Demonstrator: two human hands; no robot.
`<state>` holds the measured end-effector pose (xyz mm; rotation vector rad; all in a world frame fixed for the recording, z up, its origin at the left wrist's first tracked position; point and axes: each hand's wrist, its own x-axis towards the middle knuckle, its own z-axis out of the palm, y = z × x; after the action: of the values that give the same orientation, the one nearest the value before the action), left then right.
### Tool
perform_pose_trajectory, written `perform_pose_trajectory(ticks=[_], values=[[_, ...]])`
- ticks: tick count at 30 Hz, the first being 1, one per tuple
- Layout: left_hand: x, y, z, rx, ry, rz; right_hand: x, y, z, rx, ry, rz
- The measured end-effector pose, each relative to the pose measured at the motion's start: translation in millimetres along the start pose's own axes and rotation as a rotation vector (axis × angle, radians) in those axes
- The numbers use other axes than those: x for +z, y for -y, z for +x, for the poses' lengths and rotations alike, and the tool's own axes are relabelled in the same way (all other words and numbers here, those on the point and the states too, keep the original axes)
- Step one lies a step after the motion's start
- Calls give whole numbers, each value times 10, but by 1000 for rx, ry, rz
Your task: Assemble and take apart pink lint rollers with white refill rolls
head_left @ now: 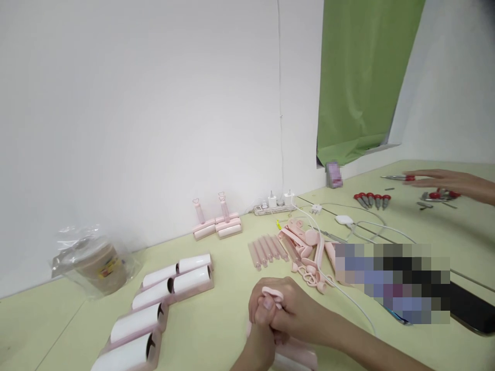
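My two hands are pressed together at the bottom middle, closed around one pink part. My right hand (296,306) wraps over it from the right. My left hand (261,332) grips from below, thumb up against a pink heart-shaped loop (273,296) that sticks out between the fingers. Beneath the hands lies a pink and white lint roller (297,355), partly hidden; the join between it and the held handle is covered by my fingers. Just beyond are clear pink tubes (266,251) in a row and a pile of loose pink plastic parts (305,239).
White rolls (154,293) in clear pink cases stand at left. A bagged tub (104,265) sits behind them. Two lint rollers (228,225) stand by the wall. A power strip (273,208), cable, and black phone (469,304) lie right. Another person's hand (444,180) is near red-ended tools (373,200).
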<state>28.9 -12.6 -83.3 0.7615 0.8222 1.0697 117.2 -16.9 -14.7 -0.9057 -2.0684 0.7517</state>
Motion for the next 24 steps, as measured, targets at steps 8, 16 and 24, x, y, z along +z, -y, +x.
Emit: perform_pose_trajectory(ticks=[8,16,24], values=[[-101,-254,9,57,588,171,-199,37,-89,105,192,307],[-132,-479,-45,63,694,186,-325,34,-123,78,114,290],[-204,-523,-268,243,519,181,-143,32,-174,112,-154,186]])
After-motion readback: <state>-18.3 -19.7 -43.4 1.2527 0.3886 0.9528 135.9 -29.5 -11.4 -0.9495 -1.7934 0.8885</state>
